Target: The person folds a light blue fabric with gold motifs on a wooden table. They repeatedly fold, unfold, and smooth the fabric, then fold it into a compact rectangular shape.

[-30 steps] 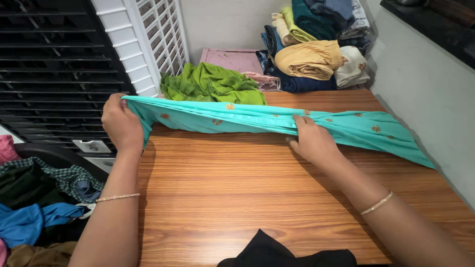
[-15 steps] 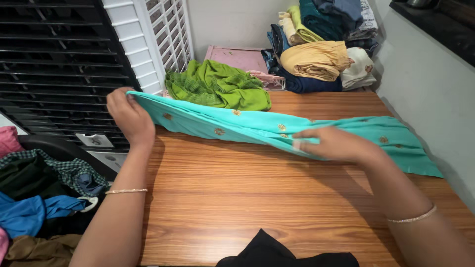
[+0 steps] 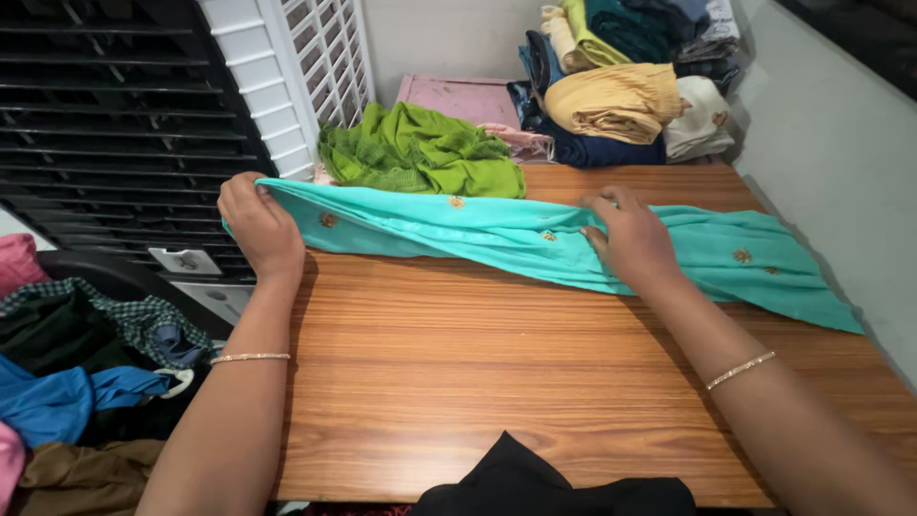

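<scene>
Now my left hand (image 3: 256, 225) pinches the turquoise cloth (image 3: 458, 225) end at the wooden table (image 3: 478, 382) edge, while my right hand (image 3: 630, 239) grips its middle, so it stays stretched.

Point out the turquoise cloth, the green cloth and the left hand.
turquoise cloth (image 3: 449, 225), head view, on the bunched middle stretch.
green cloth (image 3: 420, 153), head view, on the crumpled centre.
left hand (image 3: 258, 225), head view, on the back of the hand.
</scene>
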